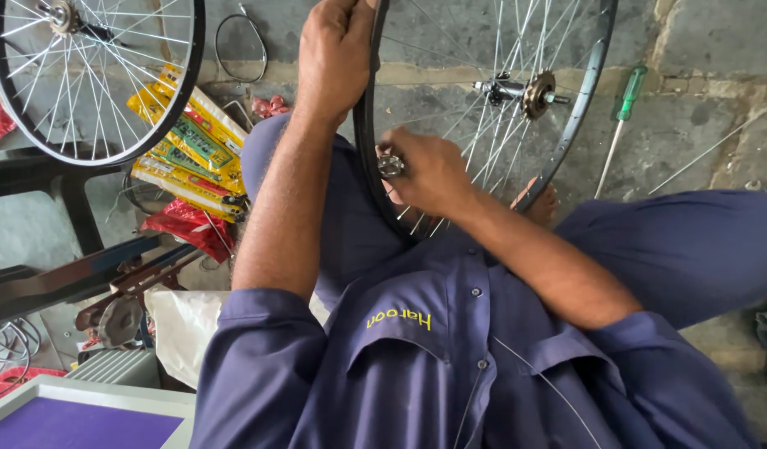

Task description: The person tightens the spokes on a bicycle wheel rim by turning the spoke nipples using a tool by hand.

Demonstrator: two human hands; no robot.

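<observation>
A black bicycle wheel rim (576, 116) with silver spokes and a hub with a sprocket (529, 90) stands upright between my knees. My left hand (337, 51) grips the rim's upper left edge. Lower down, my right hand (429, 170) is closed on a small round metal tool (391, 165), pressed against the inside of the rim among the spokes. I sit on the floor in blue work clothes; a bare foot (543, 204) shows behind the wheel.
A second spoked wheel (163, 108) stands at upper left. Yellow packets (192, 150) and a red bag (188, 226) lie beside it. A green-handled screwdriver (623, 108) and a loose spoke (707, 151) rest on the concrete floor at right. A purple-topped box (76, 420) sits at lower left.
</observation>
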